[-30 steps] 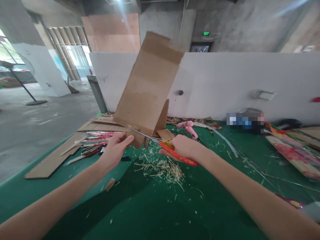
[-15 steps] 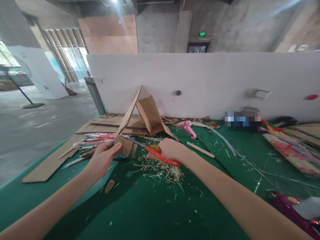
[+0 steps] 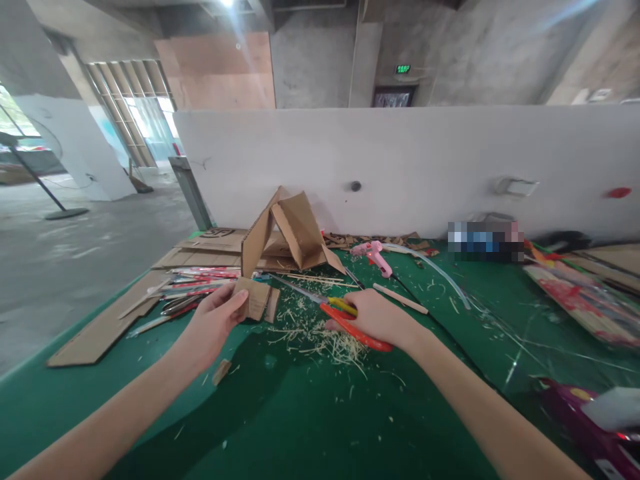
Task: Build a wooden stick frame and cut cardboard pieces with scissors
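My left hand [image 3: 217, 327] pinches a small piece of cardboard [image 3: 254, 298] between thumb and fingers, above the green table. In my right hand [image 3: 377, 319] is a pair of scissors [image 3: 345, 320] with orange and yellow handles; the blades point left, apart from the cardboard piece. Behind both hands stands a folded cardboard structure [image 3: 300, 230], its left panel coming down close to the held piece. Thin pale shavings [image 3: 340, 343] lie in a heap beneath the scissors.
A pink glue gun [image 3: 374, 257] lies behind my right hand, near a pale stick [image 3: 400, 299]. Packaged sticks and tools [image 3: 185, 290] and flat cardboard [image 3: 95, 330] are at left. A purple device [image 3: 575, 417] stands front right. A white partition [image 3: 410, 160] borders the table's back.
My right hand has drawn the scissors back to the right, off the cardboard piece. The structure's left panel has shifted and tilts differently. My left hand still holds its piece.
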Motion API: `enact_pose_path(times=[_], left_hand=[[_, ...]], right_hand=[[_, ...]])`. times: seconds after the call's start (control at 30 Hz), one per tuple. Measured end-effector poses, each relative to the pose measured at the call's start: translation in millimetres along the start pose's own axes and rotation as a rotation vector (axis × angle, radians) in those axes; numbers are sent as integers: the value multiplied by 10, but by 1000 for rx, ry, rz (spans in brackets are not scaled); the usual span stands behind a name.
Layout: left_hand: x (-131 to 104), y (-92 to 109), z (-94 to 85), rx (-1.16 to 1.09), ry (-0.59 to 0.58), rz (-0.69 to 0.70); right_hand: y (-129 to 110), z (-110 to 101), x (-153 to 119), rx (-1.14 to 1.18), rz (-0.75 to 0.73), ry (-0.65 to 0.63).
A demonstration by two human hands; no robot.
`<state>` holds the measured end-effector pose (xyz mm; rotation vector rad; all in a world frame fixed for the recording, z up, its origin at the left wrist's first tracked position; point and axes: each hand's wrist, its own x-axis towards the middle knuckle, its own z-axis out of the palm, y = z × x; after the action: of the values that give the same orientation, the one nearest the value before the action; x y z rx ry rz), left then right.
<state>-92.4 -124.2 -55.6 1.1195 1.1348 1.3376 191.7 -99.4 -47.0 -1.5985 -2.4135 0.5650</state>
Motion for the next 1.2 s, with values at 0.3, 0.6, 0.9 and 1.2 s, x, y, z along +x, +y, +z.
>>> enact_pose_path(times=[0.3,0.6,0.9,1.2], left_hand=[[-244,-71,266,-126,-63,-167],[-370,-15,472,231,-357,-197],[-56,246,845,157,-314,6],[-3,191,1001,70,-273,64]], right_hand=[[426,133,-143,-233,108,227],[442,216,-89,-371,58,335],[363,161,-46,-178,-2,576],[-110,163,-221,1148,-299,312]])
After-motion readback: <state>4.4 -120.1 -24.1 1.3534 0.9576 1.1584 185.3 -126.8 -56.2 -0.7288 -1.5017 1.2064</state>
